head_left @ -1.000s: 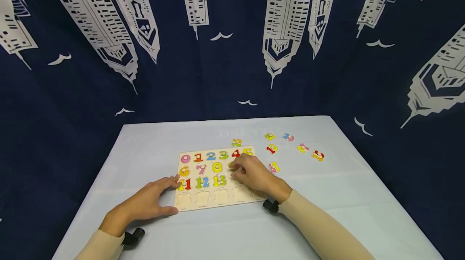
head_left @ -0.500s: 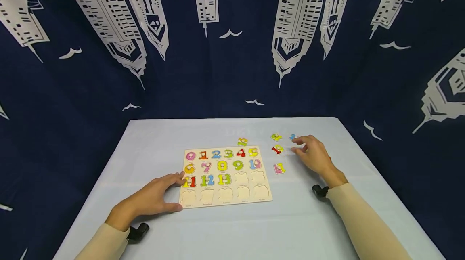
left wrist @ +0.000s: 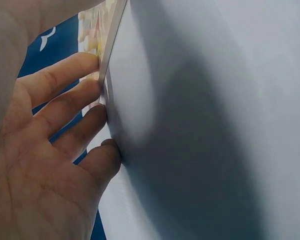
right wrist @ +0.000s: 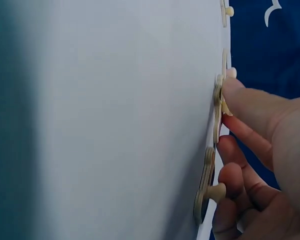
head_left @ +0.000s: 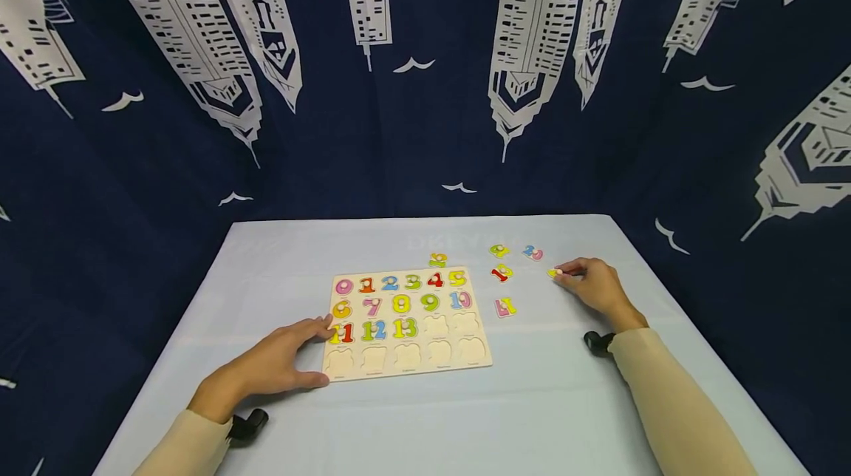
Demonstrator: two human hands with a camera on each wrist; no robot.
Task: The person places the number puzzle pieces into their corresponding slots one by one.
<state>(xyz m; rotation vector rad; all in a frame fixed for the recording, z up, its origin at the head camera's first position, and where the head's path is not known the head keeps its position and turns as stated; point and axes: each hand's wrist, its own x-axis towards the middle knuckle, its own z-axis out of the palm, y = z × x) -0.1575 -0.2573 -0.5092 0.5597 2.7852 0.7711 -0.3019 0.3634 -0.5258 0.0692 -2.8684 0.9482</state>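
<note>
The left hand is spread out with loose fingers, touching the left edge of the wooden number board on the white table. Out to the right of the board, the right hand pinches a little number piece that shows some yellow. Other number pieces lie beside and behind the board, and past the table is a dark blue cloth with white buildings.

One board, twenty-one number pieces and two hands show.
</note>
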